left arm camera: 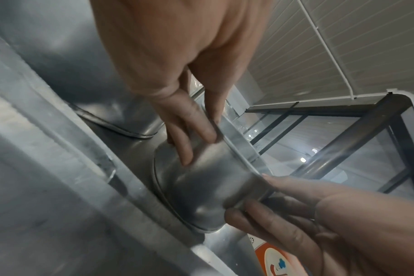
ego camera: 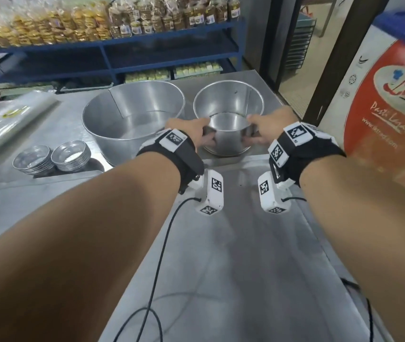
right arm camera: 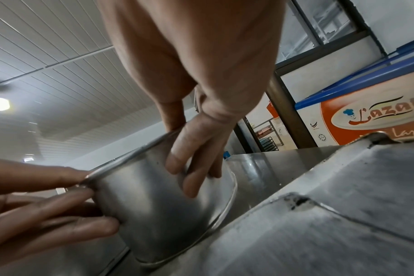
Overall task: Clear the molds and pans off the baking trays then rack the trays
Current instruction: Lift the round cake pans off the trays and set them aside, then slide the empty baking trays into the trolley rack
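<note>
Left hand (ego camera: 191, 130): fingers curled on left wall of small round pan (ego camera: 228, 114), thumb at rim.
Right hand (ego camera: 268, 129): grips right wall likewise.
Pan: on surface (ego camera: 258, 80), apparently seated flat; just beside large pan (ego camera: 132, 119).
Near edge: baking tray (ego camera: 221, 255) rim, bare metal.

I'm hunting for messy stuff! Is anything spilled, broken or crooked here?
Nothing spilled or tipped. The small round pan, held by the left hand and right hand, stands upright beside the big pan. Only oddity: the tray's corner seam looks dark and split, seen from the right wrist.
</note>
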The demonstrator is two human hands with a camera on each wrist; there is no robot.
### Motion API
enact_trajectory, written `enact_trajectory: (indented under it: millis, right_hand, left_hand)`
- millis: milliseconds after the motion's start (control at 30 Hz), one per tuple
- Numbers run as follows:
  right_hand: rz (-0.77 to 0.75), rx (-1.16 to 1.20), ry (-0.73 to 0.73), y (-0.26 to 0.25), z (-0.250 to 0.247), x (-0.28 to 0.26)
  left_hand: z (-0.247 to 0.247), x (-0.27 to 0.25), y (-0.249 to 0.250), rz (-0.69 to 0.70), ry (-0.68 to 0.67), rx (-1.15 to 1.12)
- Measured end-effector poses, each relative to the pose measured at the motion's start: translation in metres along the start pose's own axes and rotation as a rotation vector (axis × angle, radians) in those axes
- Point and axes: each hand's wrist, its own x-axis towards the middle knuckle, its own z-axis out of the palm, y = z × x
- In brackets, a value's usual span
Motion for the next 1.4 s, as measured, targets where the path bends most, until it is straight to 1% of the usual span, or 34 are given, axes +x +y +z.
enact_trajectory:
  millis: [100, 167, 233, 300, 333, 400, 500, 567, 633, 733, 800, 867, 933, 1000, 1100, 1167, 1233, 1300, 1400]
  right_hand:
    - [-0.009, -0.060, 0.039, -0.001, 0.004, -0.001]
    - [-0.008, -0.077, 0.044, -0.001, 0.005, -0.003]
    - [0.032, 0.013, 0.002, -0.001, 0.006, -0.009]
    - [0.080, 0.115, -0.031, -0.002, 0.006, -0.017]
    - [0.094, 0.105, -0.034, -0.003, 0.006, -0.024]
    - [0.098, 0.023, -0.033, -0.003, 0.005, -0.034]
    - [0.062, -0.163, -0.030, -0.007, 0.004, -0.057]
    - [0.025, -0.279, -0.087, -0.012, 0.007, -0.078]
    - [-0.029, -0.411, -0.110, -0.019, 0.015, -0.108]
    - [-0.161, -0.672, -0.148, -0.035, 0.026, -0.163]
    - [-0.214, -0.783, -0.180, -0.044, 0.033, -0.203]
    - [-0.233, -0.868, -0.193, -0.044, 0.042, -0.239]
    - [-0.216, -0.918, -0.233, -0.040, 0.056, -0.279]
    - [-0.186, -0.942, -0.289, -0.034, 0.071, -0.326]
    - [-0.136, -0.958, -0.355, -0.019, 0.092, -0.395]
    - [-0.082, -0.974, -0.388, -0.003, 0.105, -0.439]
    - [-0.047, -1.007, -0.430, 0.016, 0.115, -0.481]
    - [-0.006, -1.038, -0.442, 0.031, 0.124, -0.522]
    - [0.032, -1.055, -0.409, 0.054, 0.132, -0.573]
  left_hand:
    - [0.004, -0.002, 0.006, -0.048, -0.018, 0.003]
    - [0.007, -0.007, 0.010, -0.081, 0.012, -0.044]
    - [0.007, -0.015, 0.012, -0.106, 0.034, -0.082]
    - [0.005, -0.020, 0.012, -0.079, 0.040, 0.009]
    - [0.001, -0.024, 0.010, -0.055, 0.037, 0.063]
    - [-0.009, -0.034, 0.008, -0.051, 0.021, 0.130]
    - [-0.031, -0.056, 0.009, -0.053, 0.008, 0.233]
    - [-0.046, -0.074, 0.015, -0.045, -0.001, 0.312]
    - [-0.064, -0.097, 0.022, -0.046, -0.020, 0.384]
    - [-0.096, -0.135, 0.027, -0.031, -0.046, 0.533]
    - [-0.124, -0.163, 0.028, 0.016, -0.029, 0.706]
    - [-0.151, -0.191, 0.028, 0.065, -0.023, 0.897]
    - [-0.185, -0.229, 0.028, 0.079, -0.031, 1.057]
    - [-0.225, -0.271, 0.022, 0.067, -0.050, 1.169]
    - [-0.289, -0.330, 0.005, -0.020, -0.056, 1.208]
    - [-0.329, -0.368, -0.011, -0.080, -0.085, 1.268]
    - [-0.367, -0.405, -0.027, -0.112, -0.123, 1.345]
    - [-0.401, -0.438, -0.047, -0.143, -0.161, 1.386]
    - [-0.444, -0.480, -0.077, -0.185, -0.206, 1.441]
